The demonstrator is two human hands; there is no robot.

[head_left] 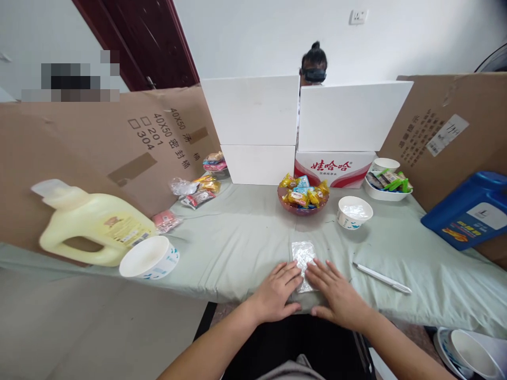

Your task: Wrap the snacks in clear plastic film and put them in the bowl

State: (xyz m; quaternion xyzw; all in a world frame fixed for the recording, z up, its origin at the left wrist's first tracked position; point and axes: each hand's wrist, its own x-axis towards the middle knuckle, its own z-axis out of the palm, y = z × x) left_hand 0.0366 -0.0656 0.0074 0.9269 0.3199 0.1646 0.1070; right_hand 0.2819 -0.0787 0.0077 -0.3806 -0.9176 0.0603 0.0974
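A small clear plastic bag (pixel 303 255) lies flat on the pale green cloth (pixel 237 237) near the table's front edge. My left hand (pixel 277 290) rests flat on the cloth, its fingertips touching the bag's lower left side. My right hand (pixel 336 293) lies flat too, fingers spread, its fingertips on the bag's lower right side. Neither hand grips anything. A white pen (pixel 382 278) lies just right of my right hand.
A bowl of wrapped candies (pixel 303 198), a white paper cup (pixel 354 212) and a dish of snacks (pixel 388 184) stand behind. A yellow detergent jug (pixel 91 224) and white bowl (pixel 149 257) sit left, a blue jug (pixel 471 211) right. Cardboard and white boxes wall the table; a person sits behind.
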